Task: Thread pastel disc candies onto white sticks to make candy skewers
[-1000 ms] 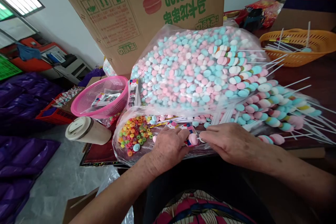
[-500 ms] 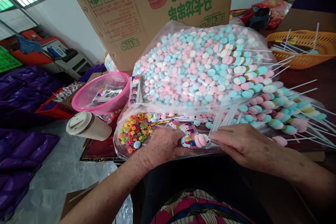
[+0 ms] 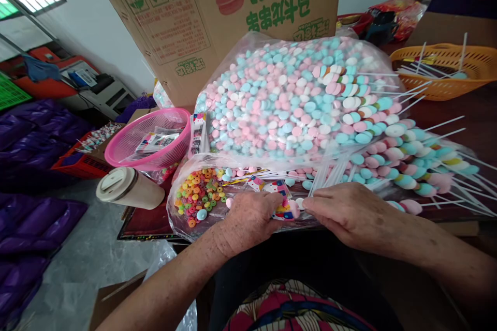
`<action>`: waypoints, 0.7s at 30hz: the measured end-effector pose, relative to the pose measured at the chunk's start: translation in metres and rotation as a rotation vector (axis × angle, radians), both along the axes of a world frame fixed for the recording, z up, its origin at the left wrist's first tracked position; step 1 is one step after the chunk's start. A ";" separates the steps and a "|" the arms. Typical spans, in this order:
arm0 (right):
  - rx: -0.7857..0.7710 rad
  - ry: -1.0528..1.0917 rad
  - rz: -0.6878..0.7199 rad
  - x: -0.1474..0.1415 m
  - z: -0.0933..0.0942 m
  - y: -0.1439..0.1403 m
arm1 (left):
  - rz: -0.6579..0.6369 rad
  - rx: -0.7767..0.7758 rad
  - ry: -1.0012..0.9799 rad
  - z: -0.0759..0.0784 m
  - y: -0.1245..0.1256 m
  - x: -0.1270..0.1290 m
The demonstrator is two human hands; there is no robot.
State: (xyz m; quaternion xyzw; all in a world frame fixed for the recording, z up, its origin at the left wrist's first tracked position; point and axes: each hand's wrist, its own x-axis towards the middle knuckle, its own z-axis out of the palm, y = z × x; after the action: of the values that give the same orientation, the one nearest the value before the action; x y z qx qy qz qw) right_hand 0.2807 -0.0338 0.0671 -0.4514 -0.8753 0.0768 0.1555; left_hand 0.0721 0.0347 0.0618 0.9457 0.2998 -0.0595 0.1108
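Pink candy disc, round and pale, sits pinched between left hand and right hand grips.

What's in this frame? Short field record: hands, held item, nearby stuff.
left hand: palm down, fingers on the pink candy
right hand: palm down, fingertips meet the same candy
in front: big bag of pastel candies
right side: finished candy skewers
left side: coloured ring candies, pink basket, lidded cup
far right: orange basket
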 end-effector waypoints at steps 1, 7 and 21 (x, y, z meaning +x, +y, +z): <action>-0.002 -0.006 -0.002 -0.003 -0.001 0.001 | 0.006 -0.002 0.010 -0.001 0.000 0.002; -0.028 0.000 -0.013 -0.016 -0.010 0.007 | 0.065 -0.122 0.009 -0.006 0.003 0.012; -0.085 0.180 0.043 -0.019 -0.038 0.022 | 0.096 -0.535 -0.218 -0.006 0.013 -0.001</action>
State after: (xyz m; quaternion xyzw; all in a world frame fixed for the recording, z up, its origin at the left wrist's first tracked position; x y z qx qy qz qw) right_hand 0.2614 -0.0118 0.0289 -0.4302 -0.8631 0.1576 0.2126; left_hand 0.0707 0.0474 0.0563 0.8685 0.3041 -0.0292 0.3904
